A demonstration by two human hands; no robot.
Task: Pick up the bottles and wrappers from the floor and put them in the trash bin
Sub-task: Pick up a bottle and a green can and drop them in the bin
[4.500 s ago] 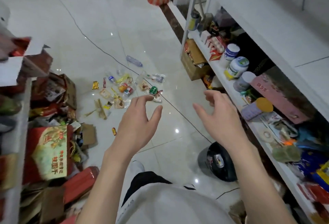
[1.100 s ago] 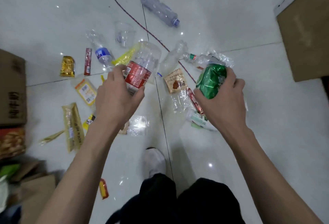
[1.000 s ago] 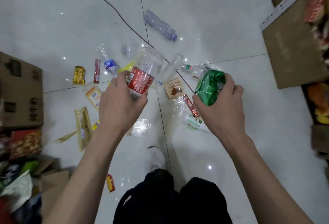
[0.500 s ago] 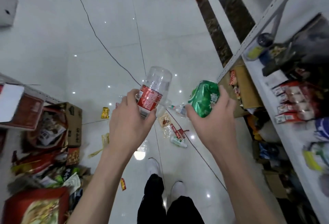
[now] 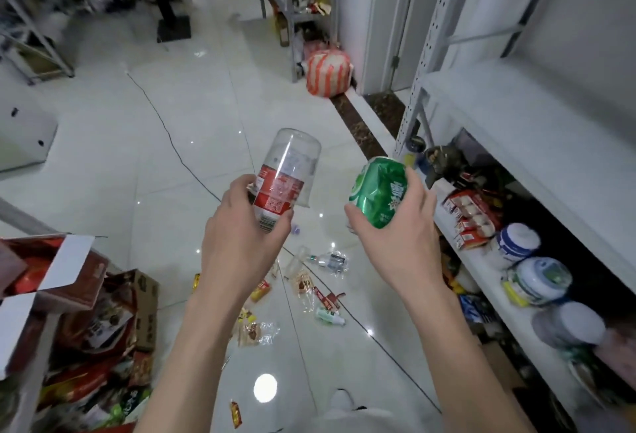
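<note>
My left hand (image 5: pixel 241 236) grips a clear plastic bottle with a red label (image 5: pixel 284 176), its base pointing up and away. My right hand (image 5: pixel 395 233) holds a dented green can (image 5: pixel 378 190) at chest height. Below my hands, on the white tiled floor, lie several wrappers (image 5: pixel 256 329), a small clear bottle (image 5: pixel 327 260) and a small green-and-white tube (image 5: pixel 328 317). One small red wrapper (image 5: pixel 235 413) lies near my foot. No trash bin is in view.
A white metal shelf (image 5: pixel 516 164) with jars and boxes runs along the right. Open cartons and snack bags (image 5: pixel 86 312) pile up at the left. A red-and-white striped bag (image 5: pixel 328 71) sits by the far wall. A thin cable (image 5: pixel 179 153) crosses the floor.
I have straightened up with the bottle and the can held in my hands. The view has lifted from the litter on the floor toward the room, and the litter now lies lower in frame.
</note>
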